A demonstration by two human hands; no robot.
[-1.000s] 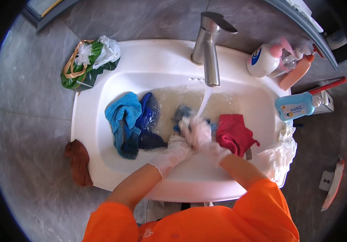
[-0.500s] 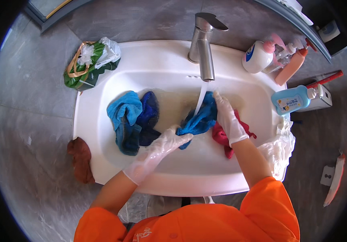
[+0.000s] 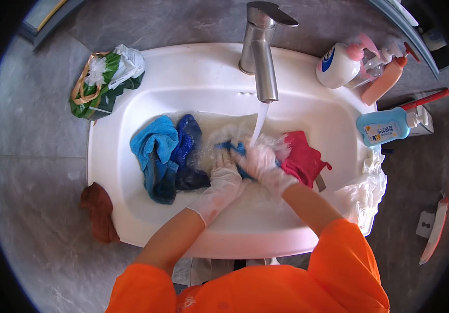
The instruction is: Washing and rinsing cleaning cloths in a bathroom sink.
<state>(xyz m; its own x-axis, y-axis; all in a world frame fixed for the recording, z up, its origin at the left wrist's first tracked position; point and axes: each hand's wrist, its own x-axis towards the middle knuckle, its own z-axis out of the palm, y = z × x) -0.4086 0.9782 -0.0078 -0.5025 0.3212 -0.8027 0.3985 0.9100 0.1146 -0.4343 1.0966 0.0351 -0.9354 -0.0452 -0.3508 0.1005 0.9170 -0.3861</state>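
Observation:
Both my hands wear thin clear gloves and work in the water under the running tap. Between them a wet blue cloth point(image 3: 241, 168) is bunched up and mostly covered by the hands and splashes. My left hand point(image 3: 225, 176) presses its fingers onto the cloth's left side. My right hand point(image 3: 262, 164), somewhat smeared by motion, is closed over its right side, just beneath the stream. Right of that hand lies a red cloth point(image 3: 305, 159) in the basin. A light blue cloth point(image 3: 154, 141) and a dark blue cloth point(image 3: 187, 146) rest at the basin's left.
The white sink point(image 3: 198, 68) carries a metal tap point(image 3: 261, 57). A white pump bottle point(image 3: 336, 68), an orange bottle point(image 3: 385, 81) and a light blue bottle point(image 3: 386, 128) stand along its right. Crumpled clear plastic point(image 3: 365, 193) hangs there too. On the left are a green bag point(image 3: 99, 86) and a brown cloth point(image 3: 98, 211).
My hands have drawn together and lowered the blue cloth into the water, which now splashes around them. The red cloth lies more spread out, and the view has shifted slightly.

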